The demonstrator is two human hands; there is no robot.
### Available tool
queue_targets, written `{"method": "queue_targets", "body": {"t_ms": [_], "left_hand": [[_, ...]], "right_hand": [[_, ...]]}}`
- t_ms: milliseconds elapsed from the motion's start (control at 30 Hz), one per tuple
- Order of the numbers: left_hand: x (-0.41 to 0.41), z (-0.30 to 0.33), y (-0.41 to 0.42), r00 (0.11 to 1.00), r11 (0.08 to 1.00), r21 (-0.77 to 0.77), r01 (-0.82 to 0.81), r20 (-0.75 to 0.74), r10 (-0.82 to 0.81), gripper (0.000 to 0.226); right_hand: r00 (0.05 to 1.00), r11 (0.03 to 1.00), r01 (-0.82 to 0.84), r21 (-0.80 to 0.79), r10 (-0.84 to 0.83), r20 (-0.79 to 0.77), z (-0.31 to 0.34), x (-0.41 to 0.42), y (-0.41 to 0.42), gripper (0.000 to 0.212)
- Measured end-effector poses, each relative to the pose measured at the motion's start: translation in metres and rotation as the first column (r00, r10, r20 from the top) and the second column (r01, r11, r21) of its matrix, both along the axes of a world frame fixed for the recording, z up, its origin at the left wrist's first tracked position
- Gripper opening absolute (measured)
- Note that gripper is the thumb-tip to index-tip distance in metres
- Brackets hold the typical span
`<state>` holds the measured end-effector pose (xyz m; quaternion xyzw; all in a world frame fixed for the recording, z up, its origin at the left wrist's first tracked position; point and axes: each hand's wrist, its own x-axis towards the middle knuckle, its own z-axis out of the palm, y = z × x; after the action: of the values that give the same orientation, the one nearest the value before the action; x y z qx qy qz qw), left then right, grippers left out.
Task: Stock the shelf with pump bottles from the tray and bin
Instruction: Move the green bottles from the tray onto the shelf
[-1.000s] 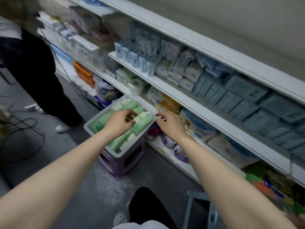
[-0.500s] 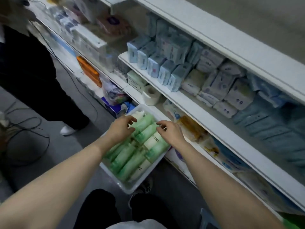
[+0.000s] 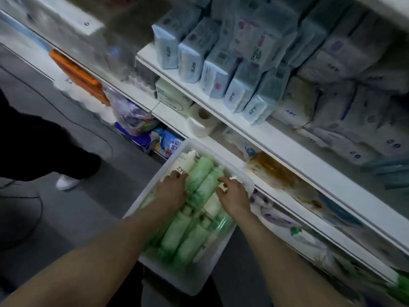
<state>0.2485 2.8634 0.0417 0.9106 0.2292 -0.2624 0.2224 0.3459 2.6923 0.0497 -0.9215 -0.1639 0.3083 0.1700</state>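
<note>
Since the earlier frames the view has closed in on the white tray point(image 3: 240, 178), which now fills the middle of the picture, and both hands have slid deeper onto the bottles in it. The left hand point(image 3: 171, 191) lies palm down on the tray's left half, its fingers bent over a green pump bottle point(image 3: 200, 171) and touching the white bottle point(image 3: 181, 166) at the tray's far left corner; whether it truly grips either one cannot be told through the blur. The right hand point(image 3: 233, 193) rests on the tray's right half, fingers curled onto the bottles near the far rim, grasp likewise unclear. The hands are apart, with green bottles lying flat between them. More green bottles point(image 3: 177, 234) lie in the tray's near half. Just beyond the tray's far rim runs the white shelf point(image 3: 285, 149), with a toilet roll point(image 3: 202, 122) standing near the tray's far corner.
</note>
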Motion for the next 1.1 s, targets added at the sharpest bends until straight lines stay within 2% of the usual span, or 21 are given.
{"method": "queue_targets", "body": {"t_ms": [100,233,367,400,467,533,567,600,667,700,767,867,967,1100], "left_hand": [[0.008,-0.018,-0.003,0.994,0.991,0.081,0.103,-0.035,-0.101,0.066],[0.012,-0.040,-0.009,0.985,0.973,0.151,0.174,-0.046,-0.169,0.084],[0.022,-0.038,-0.011,0.964,0.929,0.257,0.265,-0.041,-0.264,0.076],[0.023,-0.035,-0.009,0.966,0.940,0.223,0.257,-0.047,-0.252,0.073],[0.028,-0.037,-0.003,0.988,0.988,0.051,0.147,-0.057,-0.144,0.066],[0.031,-0.034,0.006,0.990,0.971,-0.215,-0.104,-0.115,0.081,0.067],[0.031,-0.029,0.009,0.964,0.896,-0.360,-0.259,-0.157,0.215,0.069],[0.029,-0.023,0.012,0.922,0.781,-0.490,-0.387,-0.198,0.333,0.065],[0.022,-0.008,0.010,0.852,0.557,-0.656,-0.509,-0.291,0.436,0.042],[0.017,0.000,0.009,0.834,0.483,-0.696,-0.531,-0.327,0.445,0.032],[0.005,0.016,0.009,0.822,0.397,-0.745,-0.535,-0.352,0.448,0.030],[-0.010,0.037,0.017,0.841,0.350,-0.800,-0.488,-0.322,0.436,0.043],[-0.022,0.064,0.031,0.881,0.380,-0.831,-0.407,-0.246,0.405,0.055],[-0.031,0.102,0.049,0.916,0.445,-0.840,-0.309,-0.137,0.378,0.066]], "right_hand": [[0.999,0.999,0.039,-0.008,-0.039,-0.018,-0.022,-0.002,0.009,0.039],[0.998,0.998,0.053,-0.028,-0.054,-0.024,-0.044,-0.005,0.017,0.040],[0.996,0.996,0.076,-0.038,-0.078,-0.036,-0.056,-0.008,0.018,0.040],[0.996,0.996,0.080,-0.036,-0.082,-0.042,-0.055,-0.009,0.019,0.040],[0.993,0.995,0.103,-0.014,-0.103,-0.054,-0.052,-0.011,0.019,0.039],[0.976,0.983,0.183,0.035,-0.177,-0.124,-0.044,-0.013,0.023,0.038],[0.961,0.971,0.234,0.057,-0.222,-0.168,-0.043,-0.013,0.026,0.040],[0.936,0.957,0.284,0.061,-0.263,-0.234,-0.036,-0.013,0.031,0.043],[0.841,0.896,0.436,0.082,-0.373,-0.392,-0.030,-0.012,0.037,0.058],[0.775,0.849,0.520,0.091,-0.424,-0.469,-0.027,-0.012,0.038,0.061],[0.665,0.764,0.634,0.121,-0.459,-0.589,-0.006,-0.012,0.043,0.050],[0.628,0.723,0.666,0.183,-0.412,-0.660,0.031,-0.013,0.045,0.042],[0.628,0.698,0.675,0.240,-0.372,-0.683,0.067,-0.019,0.049,0.040],[0.700,0.683,0.637,0.357,-0.319,-0.639,0.115,-0.028,0.055,0.038]]}}
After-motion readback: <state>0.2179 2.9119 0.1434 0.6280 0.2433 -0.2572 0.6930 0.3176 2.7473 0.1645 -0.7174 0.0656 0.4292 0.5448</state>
